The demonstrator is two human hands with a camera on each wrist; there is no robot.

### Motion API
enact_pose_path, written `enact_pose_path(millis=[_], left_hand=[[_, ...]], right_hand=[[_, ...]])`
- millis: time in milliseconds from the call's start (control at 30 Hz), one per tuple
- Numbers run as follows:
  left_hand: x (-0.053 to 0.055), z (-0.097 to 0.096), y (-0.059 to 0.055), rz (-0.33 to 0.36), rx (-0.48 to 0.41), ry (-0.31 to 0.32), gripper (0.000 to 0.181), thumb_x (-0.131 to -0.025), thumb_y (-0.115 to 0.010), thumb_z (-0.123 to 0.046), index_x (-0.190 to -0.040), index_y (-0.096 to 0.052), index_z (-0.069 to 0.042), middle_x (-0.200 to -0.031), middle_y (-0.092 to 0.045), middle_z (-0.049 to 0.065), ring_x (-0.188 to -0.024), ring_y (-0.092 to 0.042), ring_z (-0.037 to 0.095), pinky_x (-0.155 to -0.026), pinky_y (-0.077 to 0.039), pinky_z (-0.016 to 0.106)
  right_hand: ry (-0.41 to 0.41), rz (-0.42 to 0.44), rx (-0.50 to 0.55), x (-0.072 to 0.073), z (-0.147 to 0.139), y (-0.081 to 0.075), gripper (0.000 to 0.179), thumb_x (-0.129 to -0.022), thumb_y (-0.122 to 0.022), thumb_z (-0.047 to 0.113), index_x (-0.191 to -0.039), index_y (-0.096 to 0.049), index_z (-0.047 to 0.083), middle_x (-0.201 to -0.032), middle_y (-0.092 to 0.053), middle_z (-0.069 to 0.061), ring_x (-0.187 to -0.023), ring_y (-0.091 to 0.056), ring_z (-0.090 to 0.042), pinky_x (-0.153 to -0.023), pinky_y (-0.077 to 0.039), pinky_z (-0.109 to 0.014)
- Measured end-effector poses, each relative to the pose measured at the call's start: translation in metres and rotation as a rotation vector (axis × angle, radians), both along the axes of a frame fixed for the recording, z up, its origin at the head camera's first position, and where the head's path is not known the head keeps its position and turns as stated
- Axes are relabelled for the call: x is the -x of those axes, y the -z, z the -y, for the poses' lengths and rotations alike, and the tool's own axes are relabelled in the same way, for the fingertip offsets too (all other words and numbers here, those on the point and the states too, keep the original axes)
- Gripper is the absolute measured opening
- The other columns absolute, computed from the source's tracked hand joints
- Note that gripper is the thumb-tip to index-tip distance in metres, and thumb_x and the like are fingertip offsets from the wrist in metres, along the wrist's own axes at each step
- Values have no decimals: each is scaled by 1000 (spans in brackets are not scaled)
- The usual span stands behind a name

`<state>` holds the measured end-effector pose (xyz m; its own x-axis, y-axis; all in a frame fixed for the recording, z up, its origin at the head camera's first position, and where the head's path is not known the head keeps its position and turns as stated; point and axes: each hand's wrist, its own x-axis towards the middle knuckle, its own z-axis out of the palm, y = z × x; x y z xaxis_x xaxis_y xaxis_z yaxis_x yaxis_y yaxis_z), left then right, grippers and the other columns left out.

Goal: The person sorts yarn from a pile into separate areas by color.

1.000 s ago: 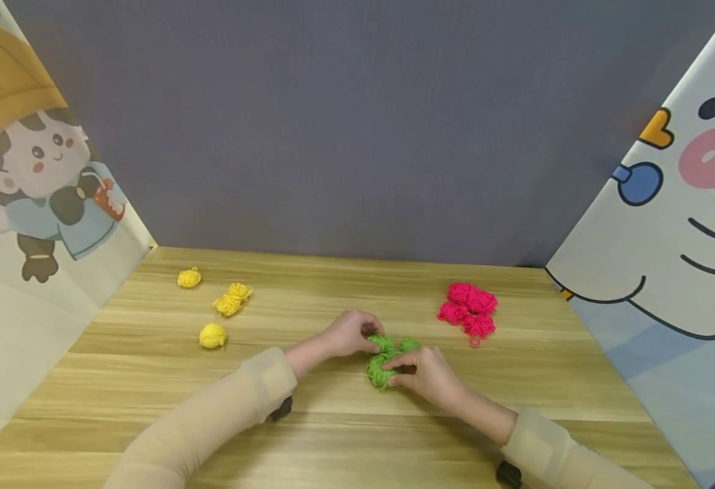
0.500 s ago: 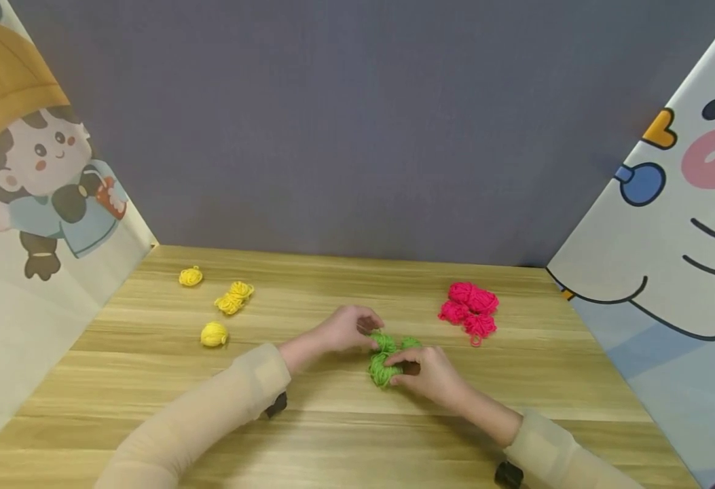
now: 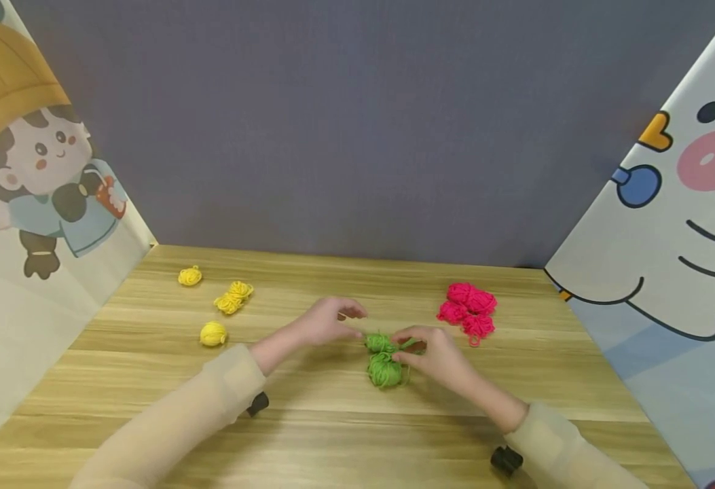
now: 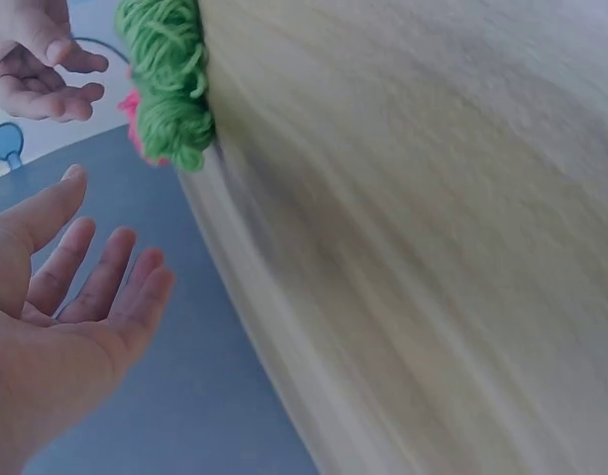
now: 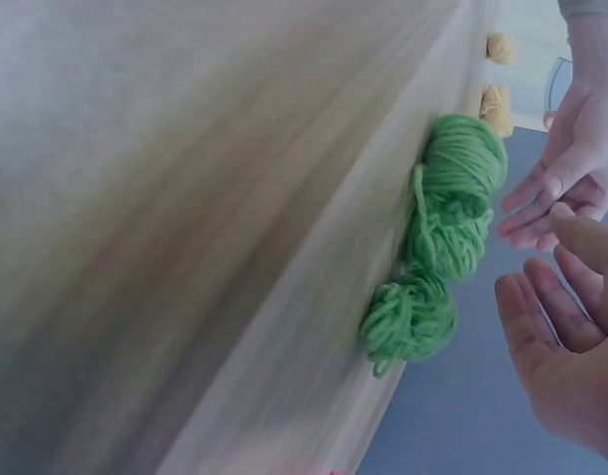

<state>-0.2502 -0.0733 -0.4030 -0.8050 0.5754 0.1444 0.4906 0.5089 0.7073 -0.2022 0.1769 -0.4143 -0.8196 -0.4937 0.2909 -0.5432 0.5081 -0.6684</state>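
Three bundles of green yarn lie close together on the wooden table; in the head view the front ball shows plainly, while the right hand partly covers the group's right side. My left hand hovers left of the yarn, apart from it, its fingers relaxed and holding nothing. Above the right part of the bundles is my right hand, thumb and fingers loosely bent. The right wrist view shows a gap between that hand and the yarn, with nothing in its grasp.
Pink yarn bundles sit in a cluster to the right. On the left are three separate yellow yarn bundles, the nearest a round ball. A grey panel stands behind the table, with printed panels at both sides.
My left hand has let go of the green yarn and drawn back to the left. My right hand has risen slightly away from the front ball, which now shows more fully.
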Motion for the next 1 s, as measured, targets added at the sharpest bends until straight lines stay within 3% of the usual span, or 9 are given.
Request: enact_pose_path(millis=[200, 467, 633, 1000], left_hand=[[-4, 21, -9, -30, 17, -55, 42, -80, -75, -20, -118, -63, -6, -119, -65, 6, -111, -58, 24, -97, -47, 41], [-11, 53, -17, -79, 51, -108, 40, -83, -73, -21, -119, -63, -7, -120, -64, 6, -113, -57, 26, -100, -44, 44], [-17, 73, -16, -144, 82, -108, 38, -83, -72, -23, -117, -64, -8, -119, -65, 6, -112, -58, 27, -97, -46, 47], [-30, 111, -19, -212, 130, -114, 39, -83, -73, -24, -118, -64, -10, -119, -64, 5, -116, -56, 28, -99, -44, 46]], right_hand=[[50, -65, -47, 7, 5, -5, 26, -78, -77, 14, -102, -71, 7, -102, -71, -5, -90, -68, -25, -79, -57, -34], [83, -58, -79, 16, 9, -4, 29, -78, -77, 17, -106, -71, 12, -108, -70, -3, -99, -65, -24, -85, -54, -40], [71, -63, -94, 21, 12, -1, 30, -78, -77, 18, -107, -70, 13, -109, -69, -3, -100, -64, -24, -86, -54, -42], [36, -126, -139, 33, 18, 5, 34, -76, -79, 21, -107, -70, 14, -110, -69, -2, -105, -64, -22, -91, -51, -39]])
